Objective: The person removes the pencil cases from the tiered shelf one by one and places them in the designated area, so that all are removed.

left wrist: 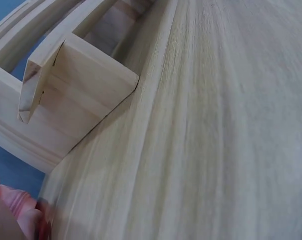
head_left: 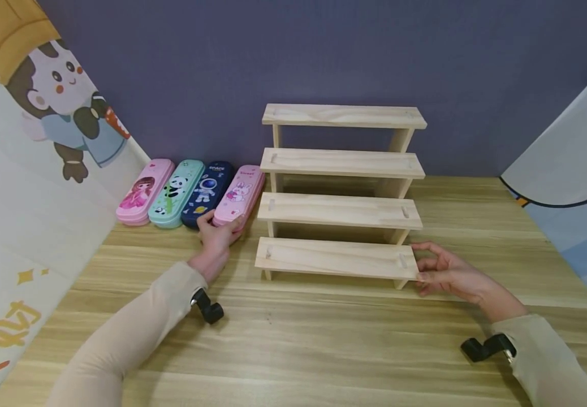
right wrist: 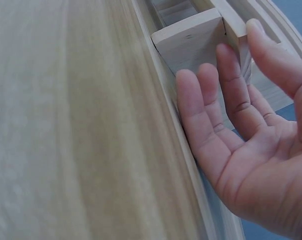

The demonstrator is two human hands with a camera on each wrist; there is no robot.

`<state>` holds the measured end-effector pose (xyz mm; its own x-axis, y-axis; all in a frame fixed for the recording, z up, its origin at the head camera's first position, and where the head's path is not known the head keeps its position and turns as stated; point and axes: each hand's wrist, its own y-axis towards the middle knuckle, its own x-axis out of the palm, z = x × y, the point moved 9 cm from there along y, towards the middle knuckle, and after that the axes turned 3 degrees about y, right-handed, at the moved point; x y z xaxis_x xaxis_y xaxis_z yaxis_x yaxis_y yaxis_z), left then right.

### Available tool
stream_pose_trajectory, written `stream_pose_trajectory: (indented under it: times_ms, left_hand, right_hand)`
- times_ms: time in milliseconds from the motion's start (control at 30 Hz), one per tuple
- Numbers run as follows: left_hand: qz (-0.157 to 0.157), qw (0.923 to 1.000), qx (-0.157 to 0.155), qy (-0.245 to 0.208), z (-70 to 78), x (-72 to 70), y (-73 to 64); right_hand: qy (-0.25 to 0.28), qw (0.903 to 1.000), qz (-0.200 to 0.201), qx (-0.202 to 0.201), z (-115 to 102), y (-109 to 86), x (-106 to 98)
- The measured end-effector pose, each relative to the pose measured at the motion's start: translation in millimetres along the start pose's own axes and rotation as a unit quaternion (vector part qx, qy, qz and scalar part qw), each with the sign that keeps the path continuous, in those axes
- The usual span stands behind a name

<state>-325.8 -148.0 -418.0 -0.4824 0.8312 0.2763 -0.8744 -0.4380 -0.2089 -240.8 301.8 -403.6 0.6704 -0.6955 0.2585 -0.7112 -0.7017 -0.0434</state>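
A pink pencil case (head_left: 238,195) with a rabbit picture lies at the right end of a row of cases. My left hand (head_left: 215,240) grips its near end, thumb on the right side and fingers on the left. In the left wrist view only part of the left hand (left wrist: 11,212) shows, at the lower left corner. To the right stands a four-step wooden display stand (head_left: 339,257). Its lowest board's right end is between the thumb and index finger of my right hand (head_left: 451,274); the other fingers hang loosely beside it in the right wrist view.
Left of the pink case lie a dark blue astronaut case (head_left: 207,189), a mint panda case (head_left: 175,195) and a pink case with a girl (head_left: 146,192). A dark blue panel (head_left: 334,51) stands behind the wood-grain table (head_left: 298,350). Cartoon-printed sheets flank both sides.
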Motion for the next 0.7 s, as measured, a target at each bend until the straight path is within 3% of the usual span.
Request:
stream_pose_trajectory:
  times_ms: [400, 700]
  left_hand:
    - [-0.035, 0.9936, -0.045, 0.098, -2.7, -2.5, 0.5]
    - [-0.048, 0.9951, -0.046, 0.073, -6.2, -1.9, 4.5]
  right_hand:
    - [-0.005, 1.0000, -0.002, -0.003, -3.2, -0.3, 0.5]
    - [-0.005, 0.9999, -0.007, -0.006, -2.3, -0.5, 1.1]
